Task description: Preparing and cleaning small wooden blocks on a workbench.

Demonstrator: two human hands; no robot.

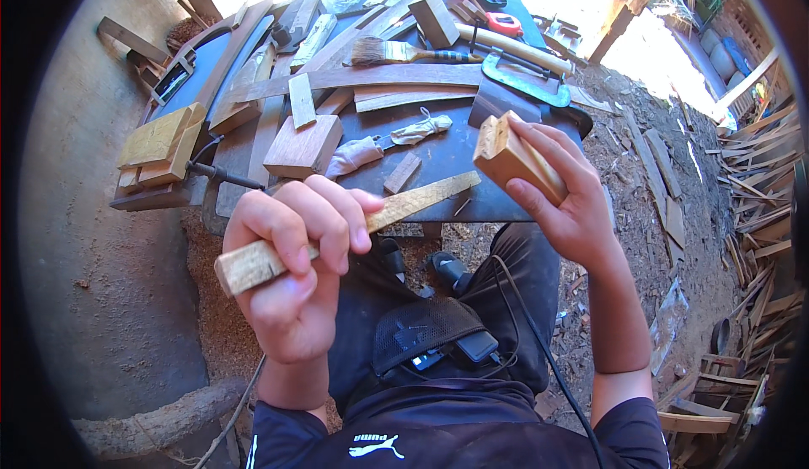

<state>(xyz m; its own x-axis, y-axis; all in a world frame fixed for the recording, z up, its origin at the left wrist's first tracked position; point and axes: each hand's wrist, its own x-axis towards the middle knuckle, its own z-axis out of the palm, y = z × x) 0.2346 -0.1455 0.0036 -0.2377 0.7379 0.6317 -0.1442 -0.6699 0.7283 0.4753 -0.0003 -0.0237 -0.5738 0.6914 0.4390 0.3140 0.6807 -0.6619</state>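
My left hand is closed round a narrow wooden strip. One rough end sticks out below the fist, and the long tapering part points up and right over the table's near edge. My right hand grips a pale wooden block with a stepped or grooved end, between thumb and fingers. The two pieces are held apart. Beneath and beyond them on the dark table lie a thick wooden block, a small wood offcut and a cloth-wrapped tool.
Farther back lie a paintbrush, a light-blue C-clamp, a red tape measure and several boards. Wood pieces are stacked by a clamp rod at left. Scrap wood is heaped at right. A cable crosses my lap.
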